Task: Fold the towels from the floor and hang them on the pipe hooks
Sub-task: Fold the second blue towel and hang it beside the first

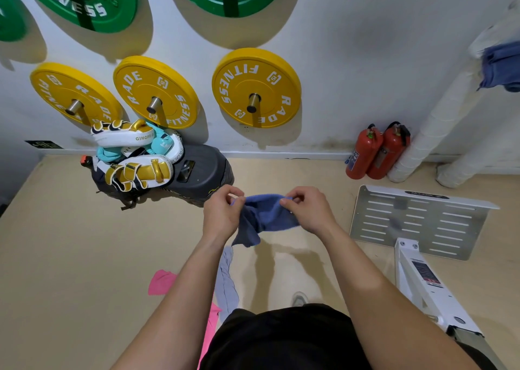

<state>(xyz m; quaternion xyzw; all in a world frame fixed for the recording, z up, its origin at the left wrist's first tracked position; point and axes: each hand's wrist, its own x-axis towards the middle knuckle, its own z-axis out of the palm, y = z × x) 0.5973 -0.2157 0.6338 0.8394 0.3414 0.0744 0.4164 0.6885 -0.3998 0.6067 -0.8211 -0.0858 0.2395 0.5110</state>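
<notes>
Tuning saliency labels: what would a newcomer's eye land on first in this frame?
Probably the blue towel at centre, pinched along its top edge by the left hand and right hand. Behind it, three yellow weight plates hang on the wall, green plates above them. Two red fire extinguishers stand by the wall at right.

White wall [365, 32] — tan floor [70, 243]
</notes>
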